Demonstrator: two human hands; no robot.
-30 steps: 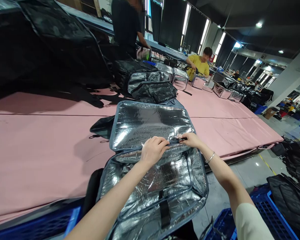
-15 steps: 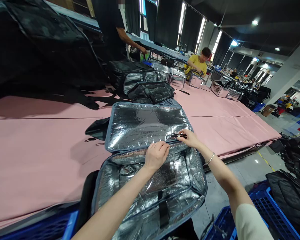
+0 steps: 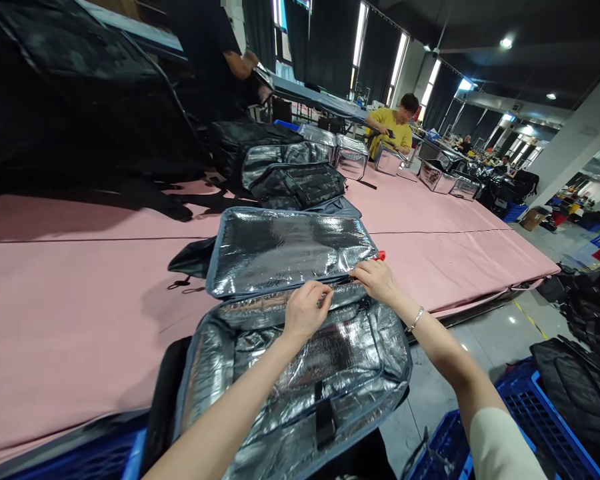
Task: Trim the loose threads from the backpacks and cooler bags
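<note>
An open insulated bag with silver foil lining and grey edging stands in front of me. Its foil-lined lid is folded back onto the table. My left hand is closed, fingers curled at the bag's back rim just below the lid seam; whatever it pinches is too small to make out. My right hand is closed on small thread snips, a red end showing above the knuckles and dark tips pointing left along the lid seam. The palm hides most of the tool. A black strap lies across the bag's front lining.
A pink-covered table stretches behind the bag. Black and camouflage bags and silver-lined bags stand on it. Blue crates are at lower right. A person in dark clothing and a person in yellow are across the table.
My right hand has turned over and lowered the snips to the lid seam; their red end now shows. My left hand has shifted slightly left and down. The person in dark clothing has raised an arm.
</note>
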